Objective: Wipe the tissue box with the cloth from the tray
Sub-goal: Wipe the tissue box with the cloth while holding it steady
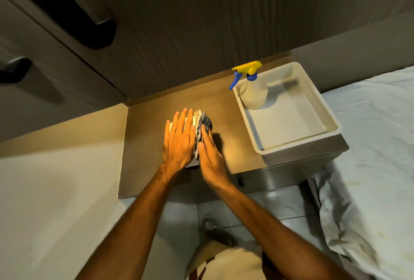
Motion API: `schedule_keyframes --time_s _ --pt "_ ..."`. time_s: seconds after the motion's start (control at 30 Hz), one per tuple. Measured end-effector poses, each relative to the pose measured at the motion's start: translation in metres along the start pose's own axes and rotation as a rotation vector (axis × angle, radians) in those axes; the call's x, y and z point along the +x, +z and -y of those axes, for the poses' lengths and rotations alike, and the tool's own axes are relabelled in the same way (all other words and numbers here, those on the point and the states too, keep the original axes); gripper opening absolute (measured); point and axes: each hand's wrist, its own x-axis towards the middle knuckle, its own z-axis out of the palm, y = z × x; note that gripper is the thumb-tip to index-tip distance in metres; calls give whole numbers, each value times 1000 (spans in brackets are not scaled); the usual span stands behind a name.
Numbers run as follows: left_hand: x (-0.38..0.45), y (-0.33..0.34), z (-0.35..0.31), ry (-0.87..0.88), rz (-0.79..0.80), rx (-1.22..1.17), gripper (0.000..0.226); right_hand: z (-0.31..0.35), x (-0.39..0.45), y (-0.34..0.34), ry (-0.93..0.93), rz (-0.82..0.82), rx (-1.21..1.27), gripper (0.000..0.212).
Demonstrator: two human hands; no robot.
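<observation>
A pale tissue box [187,123] stands on the wooden bedside shelf [147,145], mostly hidden under my hands. My left hand [178,139] lies flat on top of the box, fingers spread. My right hand [210,158] presses a striped grey-and-white cloth [202,120] against the box's right side. The white tray [311,136] sits at the right end of the shelf.
A spray bottle [253,91] with a yellow and blue trigger stands in the tray's far left corner. A bed with white sheets [369,156] lies to the right. Cabinet doors with dark handles [98,33] hang at upper left. The tiled floor [268,208] is below the shelf.
</observation>
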Motion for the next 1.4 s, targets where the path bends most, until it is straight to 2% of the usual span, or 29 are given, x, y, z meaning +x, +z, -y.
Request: schedule_keyframes --time_s 0.13,0.3,0.43,0.6,0.7,0.8,0.93,1.07,1.17,1.3,1.4 --pt "0 0 -3 -30 -31 -57 63 7 40 -13 73 -18 68 46" --pt "2 4 -1 -39 -46 -76 64 -29 5 -13 206 -58 -54 51" --pt "3 5 1 -39 -52 -77 61 -18 -16 1 154 -52 4 51" --pt "3 6 0 -29 -51 -62 59 14 46 -8 134 7 68 48" --pt "4 5 -2 -51 -54 -102 63 4 57 -12 207 -18 32 48" --pt "3 4 -3 -55 -47 -91 64 -18 30 -8 266 -74 -31 52" --pt "3 2 -1 -59 -52 -101 63 -22 -6 7 168 -123 -44 50" --pt "2 3 -2 -41 -54 -81 64 3 32 7 101 -135 88 47" --pt "2 4 -3 -53 -63 -114 64 5 59 -3 94 -56 102 47" --pt "4 6 0 -54 -60 -104 63 -12 45 -8 281 -54 -33 53" --pt "4 7 1 -51 -64 -92 62 -20 6 -1 232 -65 -67 51"
